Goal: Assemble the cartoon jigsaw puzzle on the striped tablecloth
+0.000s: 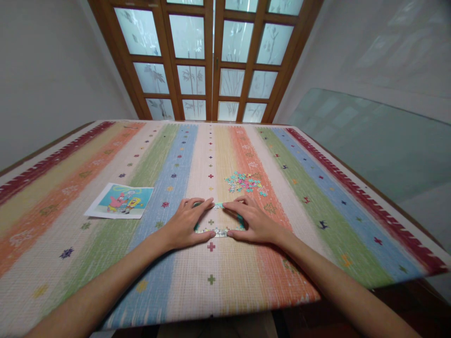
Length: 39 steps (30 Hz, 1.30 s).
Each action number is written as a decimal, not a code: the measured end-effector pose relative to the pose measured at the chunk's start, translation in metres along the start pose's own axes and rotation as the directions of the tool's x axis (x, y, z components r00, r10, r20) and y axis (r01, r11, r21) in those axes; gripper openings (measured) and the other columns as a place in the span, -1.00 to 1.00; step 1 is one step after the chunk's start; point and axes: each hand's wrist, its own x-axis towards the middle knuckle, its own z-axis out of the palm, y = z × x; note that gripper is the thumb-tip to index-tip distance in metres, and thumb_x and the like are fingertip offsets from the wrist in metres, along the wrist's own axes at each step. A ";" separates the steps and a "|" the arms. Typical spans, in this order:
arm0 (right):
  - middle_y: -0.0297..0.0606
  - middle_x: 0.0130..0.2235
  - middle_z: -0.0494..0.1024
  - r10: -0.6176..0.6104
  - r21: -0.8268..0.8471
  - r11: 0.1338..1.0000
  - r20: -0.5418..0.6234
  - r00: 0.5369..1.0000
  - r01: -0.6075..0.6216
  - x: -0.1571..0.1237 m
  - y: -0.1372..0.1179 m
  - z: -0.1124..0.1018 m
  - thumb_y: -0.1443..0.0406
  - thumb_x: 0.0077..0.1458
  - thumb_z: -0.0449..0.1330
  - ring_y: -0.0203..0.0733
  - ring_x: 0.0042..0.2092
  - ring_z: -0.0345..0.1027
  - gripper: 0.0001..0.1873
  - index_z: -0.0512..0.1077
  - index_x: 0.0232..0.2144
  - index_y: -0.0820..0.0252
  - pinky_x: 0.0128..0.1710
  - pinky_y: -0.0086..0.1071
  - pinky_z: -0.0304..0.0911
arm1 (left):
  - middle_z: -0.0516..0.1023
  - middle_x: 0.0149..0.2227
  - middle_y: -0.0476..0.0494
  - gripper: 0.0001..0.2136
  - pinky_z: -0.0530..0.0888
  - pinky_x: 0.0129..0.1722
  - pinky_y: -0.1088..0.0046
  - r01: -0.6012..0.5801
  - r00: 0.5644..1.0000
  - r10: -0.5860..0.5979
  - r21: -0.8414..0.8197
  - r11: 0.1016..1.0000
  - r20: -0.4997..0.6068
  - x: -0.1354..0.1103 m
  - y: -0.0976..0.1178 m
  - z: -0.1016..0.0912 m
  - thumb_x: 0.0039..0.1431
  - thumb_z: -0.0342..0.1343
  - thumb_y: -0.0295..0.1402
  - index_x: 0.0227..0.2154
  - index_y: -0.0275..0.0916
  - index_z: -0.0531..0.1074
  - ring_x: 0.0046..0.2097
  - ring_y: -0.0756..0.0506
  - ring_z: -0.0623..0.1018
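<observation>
On the striped tablecloth, directly before me, lies a rectangular border of joined jigsaw puzzle pieces (221, 233), with bare cloth showing inside it. My left hand (188, 223) curls around its left side, thumb at the near edge and fingertips at the far edge. Around the right side my right hand (256, 221) does the same, covering much of that end. Both hands are closed on the border, which rests flat. Just beyond my right hand is a loose heap of small jigsaw pieces (246, 182), mostly teal with some pink and yellow.
Left of my hands lies a printed cartoon picture (125, 202) on white paper, slightly creased. The striped tablecloth (225, 272) covers the table up to its near edge. Wooden doors with frosted panes (190, 80) stand behind the table, and a glass panel (369, 141) leans at right.
</observation>
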 end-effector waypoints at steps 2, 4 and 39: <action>-0.03 0.09 0.54 -0.001 0.002 1.000 -0.003 1.000 0.001 0.000 0.000 0.000 0.06 0.13 0.34 0.14 0.12 0.24 -0.33 0.37 0.21 0.21 0.12 0.07 0.29 | 0.44 0.24 -0.32 -0.20 0.27 0.24 -0.02 0.001 1.000 -0.001 -0.001 1.000 -0.001 0.000 0.000 0.001 0.23 0.23 -0.07 0.41 -0.20 0.03 0.25 -0.37 0.36; -0.04 0.08 0.55 0.000 0.006 1.000 -0.006 1.000 0.000 0.000 0.001 0.000 0.06 0.13 0.34 0.14 0.11 0.25 -0.34 0.37 0.21 0.20 0.11 0.08 0.29 | 0.43 0.25 -0.32 -0.21 0.27 0.24 0.00 0.002 1.000 -0.002 -0.004 1.000 -0.001 0.000 0.000 0.001 0.23 0.22 -0.07 0.41 -0.20 0.03 0.26 -0.37 0.35; -0.05 0.15 0.48 0.037 0.021 0.999 0.058 0.998 -0.038 -0.019 0.021 -0.024 0.06 -0.04 0.46 0.22 0.22 0.20 -0.14 0.33 0.28 0.07 0.24 0.21 0.19 | 0.46 0.19 -0.30 -0.05 0.17 0.27 -0.17 -0.036 0.999 0.035 0.023 0.999 0.022 -0.023 -0.027 -0.027 0.09 0.26 0.03 0.43 -0.12 -0.11 0.17 -0.41 0.44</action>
